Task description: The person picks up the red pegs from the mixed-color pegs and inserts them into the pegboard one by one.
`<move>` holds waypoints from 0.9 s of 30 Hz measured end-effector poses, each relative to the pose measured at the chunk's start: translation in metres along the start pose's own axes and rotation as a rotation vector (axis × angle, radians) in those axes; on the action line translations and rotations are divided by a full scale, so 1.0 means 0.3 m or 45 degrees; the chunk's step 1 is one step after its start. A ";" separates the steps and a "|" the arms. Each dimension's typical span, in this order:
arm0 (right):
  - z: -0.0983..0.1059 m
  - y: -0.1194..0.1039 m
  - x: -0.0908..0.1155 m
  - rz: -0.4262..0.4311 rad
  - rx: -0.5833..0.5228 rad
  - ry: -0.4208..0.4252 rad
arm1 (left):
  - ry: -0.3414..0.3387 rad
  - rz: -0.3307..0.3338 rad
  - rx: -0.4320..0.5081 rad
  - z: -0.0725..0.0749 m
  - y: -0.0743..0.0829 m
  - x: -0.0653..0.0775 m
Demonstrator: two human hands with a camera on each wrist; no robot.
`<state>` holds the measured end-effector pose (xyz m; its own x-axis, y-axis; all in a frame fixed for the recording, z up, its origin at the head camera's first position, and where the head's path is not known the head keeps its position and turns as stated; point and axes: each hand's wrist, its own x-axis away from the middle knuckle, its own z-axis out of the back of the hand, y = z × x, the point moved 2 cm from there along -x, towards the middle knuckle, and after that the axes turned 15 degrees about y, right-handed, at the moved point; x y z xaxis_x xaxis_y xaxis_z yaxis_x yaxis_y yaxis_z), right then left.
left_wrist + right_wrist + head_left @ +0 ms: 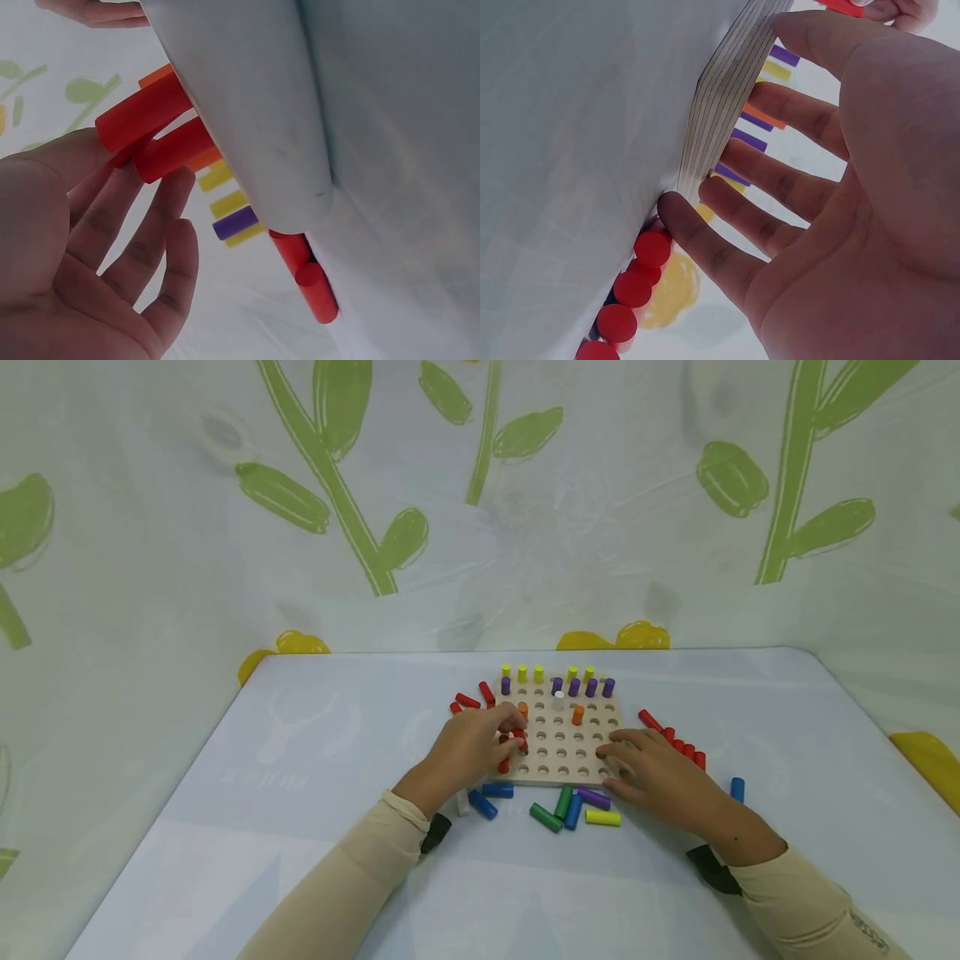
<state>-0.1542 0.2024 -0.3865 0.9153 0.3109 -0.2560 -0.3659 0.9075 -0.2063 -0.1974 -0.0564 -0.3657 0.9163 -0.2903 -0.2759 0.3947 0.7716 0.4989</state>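
A wooden peg board (pixel 552 762) lies on the table with rows of round holes. Over its left part my left hand (pixel 468 745) pinches a red peg (pixel 520 740) between thumb and fingertips, low over a hole. Two red pegs (pixel 142 118) stand upright at the board's left edge, close by these fingers. My right hand (pixel 660 772) rests at the board's right edge with its fingers spread; in the right wrist view the fingertips (pixel 769 97) lie along that edge. Yellow pegs (pixel 522 674), purple pegs (pixel 573 687), a white peg (pixel 558 700) and orange pegs (pixel 577 716) stand in the board.
Loose red pegs (pixel 468 701) lie left of the board, and a row of red pegs (pixel 678 746) lies to its right. In front are green pegs (pixel 546 817), blue pegs (pixel 483 804), a purple peg (pixel 594 799) and a yellow peg (pixel 603 817). Another blue peg (pixel 737 789) is beyond my right wrist.
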 end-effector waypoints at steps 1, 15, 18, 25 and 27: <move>0.001 0.000 0.000 -0.002 -0.003 -0.001 | 0.000 -0.004 -0.005 -0.002 0.000 0.000; 0.010 -0.003 0.004 0.026 -0.016 0.022 | -0.005 -0.041 -0.016 -0.013 -0.001 0.002; 0.011 -0.004 0.004 0.026 -0.013 0.022 | -0.013 -0.015 -0.002 -0.012 0.001 0.003; 0.011 -0.003 0.003 0.025 -0.028 0.028 | -0.028 0.000 0.015 -0.012 0.004 0.001; 0.010 -0.002 0.004 0.025 -0.029 0.025 | -0.033 -0.001 0.017 -0.013 0.003 0.001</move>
<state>-0.1524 0.2031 -0.3839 0.9045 0.3229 -0.2787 -0.3878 0.8945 -0.2226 -0.1971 -0.0535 -0.3683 0.9174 -0.3054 -0.2551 0.3960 0.7639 0.5095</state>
